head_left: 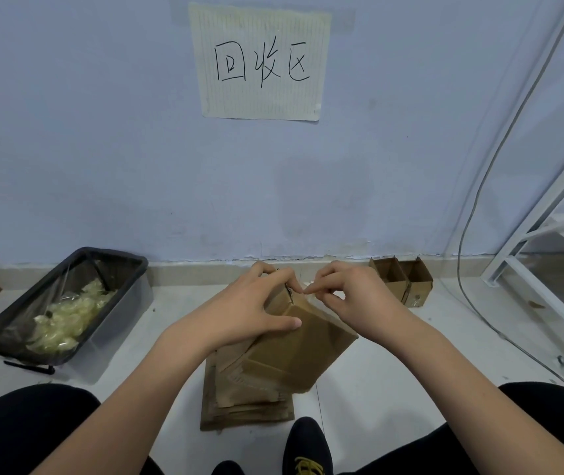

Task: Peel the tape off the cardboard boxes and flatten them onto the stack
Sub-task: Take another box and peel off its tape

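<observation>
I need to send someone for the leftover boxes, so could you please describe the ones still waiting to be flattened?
Find the handwritten paper sign on the blue wall, then look down and right to the floor along the baseboard. There, beside the white metal frame, stand the unflattened boxes. Unlike the flat stack in front of the person, they are upright with open tops.

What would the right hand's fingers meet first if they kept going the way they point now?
The right hand points its fingers leftward at the tape on the held box's top edge; just beyond, they would likely meet the left hand, though depth is unclear.
</observation>
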### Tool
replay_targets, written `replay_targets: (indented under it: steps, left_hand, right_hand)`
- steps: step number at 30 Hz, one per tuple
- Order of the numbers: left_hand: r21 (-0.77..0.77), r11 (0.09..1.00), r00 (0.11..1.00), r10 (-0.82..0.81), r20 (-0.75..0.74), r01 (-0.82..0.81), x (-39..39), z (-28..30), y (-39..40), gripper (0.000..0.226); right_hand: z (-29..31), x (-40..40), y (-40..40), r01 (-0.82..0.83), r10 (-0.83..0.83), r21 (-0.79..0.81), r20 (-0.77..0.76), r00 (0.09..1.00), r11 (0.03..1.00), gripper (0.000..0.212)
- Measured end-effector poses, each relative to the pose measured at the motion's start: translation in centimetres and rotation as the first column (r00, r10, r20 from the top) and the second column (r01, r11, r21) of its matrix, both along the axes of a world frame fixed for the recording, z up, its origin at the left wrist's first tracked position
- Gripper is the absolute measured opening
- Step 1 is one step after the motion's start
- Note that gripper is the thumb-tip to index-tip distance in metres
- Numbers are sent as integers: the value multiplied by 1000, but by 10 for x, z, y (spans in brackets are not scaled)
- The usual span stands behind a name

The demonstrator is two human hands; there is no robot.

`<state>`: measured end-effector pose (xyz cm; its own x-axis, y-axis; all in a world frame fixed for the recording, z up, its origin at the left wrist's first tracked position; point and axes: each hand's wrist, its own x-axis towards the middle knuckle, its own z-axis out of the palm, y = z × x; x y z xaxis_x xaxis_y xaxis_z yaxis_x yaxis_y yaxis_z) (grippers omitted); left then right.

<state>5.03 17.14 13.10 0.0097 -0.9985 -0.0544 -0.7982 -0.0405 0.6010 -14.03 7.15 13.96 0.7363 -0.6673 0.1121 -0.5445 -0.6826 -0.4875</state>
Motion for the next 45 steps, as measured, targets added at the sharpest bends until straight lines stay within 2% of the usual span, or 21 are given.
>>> replay_targets:
  steps: [6, 9, 17, 23, 30, 34, 38, 41, 45]
  left_hand:
    - [-12, 1000, 1000, 7, -8, -7, 6, 5, 0, 40]
    - [-31, 999, 999, 17, -29, -18, 9, 7, 2, 39]
    - [-10, 1000, 1000, 8, -14, -8, 4, 7, 1, 40]
    - [3, 1000, 1000, 22, -15, -22, 7, 8, 1, 40]
    - [13, 1000, 1000, 9, -9, -9, 7, 9, 3, 41]
    - [23, 1000, 1000, 12, 12, -13, 9, 7, 4, 41]
    - [27, 1000, 1000, 11, 24, -11, 10, 7, 2, 42]
    - [50, 999, 999, -24, 29, 22, 6, 6, 1, 42]
    - [97, 994, 996, -56, 71, 49, 2, 3, 1, 46]
  right_hand:
    - [5, -5, -4, 33, -35, 54, 34, 999, 998, 14]
    - [9, -8, -7, 90, -109, 158, 114, 988, 983, 12]
    - [6, -6, -3, 193, -191, 86, -31, 981, 977, 8]
    - [10, -8, -3, 151, -153, 140, 2, 988, 979, 20]
    - [10, -14, -7, 152, -150, 119, -29, 988, 981, 18]
    - [9, -17, -10, 49, -41, 190, -47, 998, 980, 15]
    - [6, -18, -11, 44, -31, 242, -60, 998, 969, 17]
    - [3, -17, -13, 117, -97, 187, -114, 989, 975, 18]
    - [6, -9, -9, 59, -51, 40, -167, 985, 997, 17]
